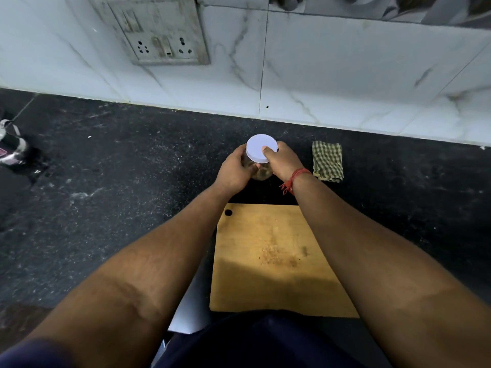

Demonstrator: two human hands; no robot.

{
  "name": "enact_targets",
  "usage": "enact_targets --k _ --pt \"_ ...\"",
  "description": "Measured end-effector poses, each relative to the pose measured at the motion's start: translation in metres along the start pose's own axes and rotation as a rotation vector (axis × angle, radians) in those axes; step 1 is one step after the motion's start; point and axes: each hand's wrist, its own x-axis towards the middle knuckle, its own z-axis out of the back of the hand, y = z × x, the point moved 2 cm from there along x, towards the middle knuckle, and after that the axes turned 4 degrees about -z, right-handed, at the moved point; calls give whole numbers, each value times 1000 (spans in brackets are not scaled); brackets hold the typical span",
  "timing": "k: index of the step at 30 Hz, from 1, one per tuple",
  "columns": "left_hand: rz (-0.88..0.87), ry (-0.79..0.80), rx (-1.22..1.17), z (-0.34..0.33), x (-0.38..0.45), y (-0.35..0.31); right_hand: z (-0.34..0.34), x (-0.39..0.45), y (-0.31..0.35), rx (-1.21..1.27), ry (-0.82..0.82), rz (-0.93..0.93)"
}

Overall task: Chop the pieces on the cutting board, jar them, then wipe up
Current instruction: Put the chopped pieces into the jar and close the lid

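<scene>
A clear jar (261,173) with brownish pieces inside stands on the black counter beyond the cutting board. A white lid (259,148) sits on top of it. My left hand (235,172) grips the jar's body from the left. My right hand (283,160) holds the lid, thumb on top and fingers curled round its right rim. The wooden cutting board (271,258) lies near me, bare except for fine crumbs and stains near its middle. A green checked cloth (327,161) lies folded to the right of the jar.
The black granite counter (119,197) runs left and right, dusted with pale specks. A white marble-tiled wall (345,83) with a socket panel (162,41) rises behind. A dark object (13,147) with pink and white marks sits at the far left edge.
</scene>
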Motion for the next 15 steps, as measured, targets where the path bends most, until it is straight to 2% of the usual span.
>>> enact_targets --k 4,7,10,13,15 --pt "13 31 -7 0 -5 7 2 -7 -4 -13 -21 41" --pt "58 -44 83 -1 -31 15 6 -34 -20 -41 -66 73" --pt "-40 -66 217 -5 -74 22 10 -73 -50 -128 -116 159" --pt "-155 -1 368 -14 -118 34 10 -117 -89 -282 -135 202" --pt "-223 34 460 -22 -143 42 14 -149 -112 -364 -236 216"
